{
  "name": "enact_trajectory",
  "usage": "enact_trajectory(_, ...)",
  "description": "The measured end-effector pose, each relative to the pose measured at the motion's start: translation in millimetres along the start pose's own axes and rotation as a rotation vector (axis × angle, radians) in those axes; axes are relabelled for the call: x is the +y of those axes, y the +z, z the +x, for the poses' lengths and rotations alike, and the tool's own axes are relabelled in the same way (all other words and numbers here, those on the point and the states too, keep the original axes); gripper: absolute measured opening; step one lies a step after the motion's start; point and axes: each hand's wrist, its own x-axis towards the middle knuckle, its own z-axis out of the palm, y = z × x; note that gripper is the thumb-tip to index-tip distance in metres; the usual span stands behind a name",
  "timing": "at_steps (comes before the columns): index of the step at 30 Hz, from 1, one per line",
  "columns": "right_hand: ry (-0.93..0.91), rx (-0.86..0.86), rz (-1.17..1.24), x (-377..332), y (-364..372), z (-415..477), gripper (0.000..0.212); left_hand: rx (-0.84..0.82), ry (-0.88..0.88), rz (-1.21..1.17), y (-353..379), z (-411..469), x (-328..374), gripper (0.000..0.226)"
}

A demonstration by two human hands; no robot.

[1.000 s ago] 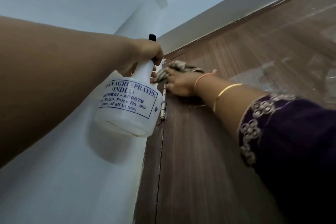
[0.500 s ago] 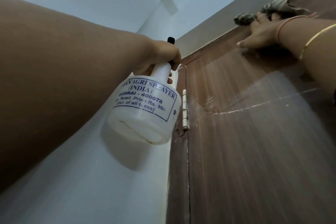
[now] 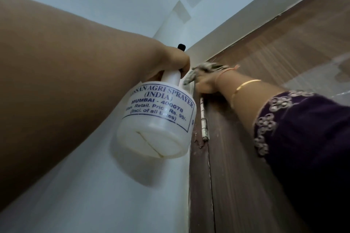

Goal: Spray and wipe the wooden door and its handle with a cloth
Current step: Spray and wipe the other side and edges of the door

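The brown wooden door fills the right side, seen from below, with wet streaks across its upper part. My right hand presses a patterned cloth against the door's top left corner, just above the hinge. My left hand is raised beside it and grips the neck of a white spray bottle with blue printed text and a black nozzle tip. The bottle hangs in front of the white wall, close to the door's hinge edge. The door handle is not in view.
A white metal hinge sits on the door's left edge below my right hand. The white wall lies to the left, and the pale door frame runs above the door toward the ceiling.
My right hand has swept the cloth from the upper right of the door back down-left to the corner by the hinge. The left hand with the bottle has stayed raised.
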Motion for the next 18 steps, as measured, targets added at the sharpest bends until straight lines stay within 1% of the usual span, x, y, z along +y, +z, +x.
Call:
enact_trajectory(1,0.059,0.03,-0.122,18.0,-10.3,-1.1,0.06,0.006,-0.002,0.009,-1.1,2.4,-1.0,0.009)
enact_trajectory(2,0.125,0.01,-0.198,35.1,-24.0,-7.6,0.06,0.015,-0.006,0.025,-1.1,2.1,-1.9,0.008)
enact_trajectory(4,0.262,0.066,-0.28,66.0,-47.9,-25.1,0.06,0.032,-0.008,0.044,-0.5,1.2,-0.6,0.005)
enact_trajectory(5,0.345,0.069,-0.283,79.3,-56.7,-29.5,0.063,0.036,-0.002,0.056,-0.5,2.8,0.0,0.004)
enact_trajectory(7,0.493,0.177,-0.178,102.8,-69.7,-32.3,0.077,0.031,-0.004,0.073,-0.9,3.5,0.1,0.004)
enact_trajectory(8,0.546,0.186,-0.179,110.8,-75.6,-32.7,0.083,0.027,-0.003,0.086,-1.1,2.7,0.2,0.004)
enact_trajectory(9,0.551,0.173,-0.202,110.4,-76.4,-37.3,0.087,0.031,0.001,0.105,-0.7,2.8,0.2,0.004)
enact_trajectory(10,0.534,0.183,-0.259,109.0,-71.5,-33.4,0.088,0.031,0.006,0.115,-0.4,2.7,0.7,0.004)
enact_trajectory(12,0.426,0.183,-0.277,93.9,-60.0,-27.0,0.085,0.038,0.017,0.124,0.2,1.7,2.6,0.004)
enact_trajectory(14,0.295,0.054,-0.159,64.7,-31.1,5.6,0.082,0.047,0.025,0.123,-1.0,2.1,2.6,0.005)
enact_trajectory(15,0.231,-0.067,-0.097,43.8,-13.7,13.3,0.082,0.046,0.025,0.123,-1.0,2.1,2.6,0.005)
enact_trajectory(16,0.146,-0.141,-0.053,24.9,8.1,24.2,0.082,0.043,0.024,0.118,-0.9,1.5,2.1,0.006)
enact_trajectory(18,0.017,-0.204,0.007,-9.3,30.1,24.6,0.067,0.05,0.028,0.105,-0.2,1.1,2.1,0.007)
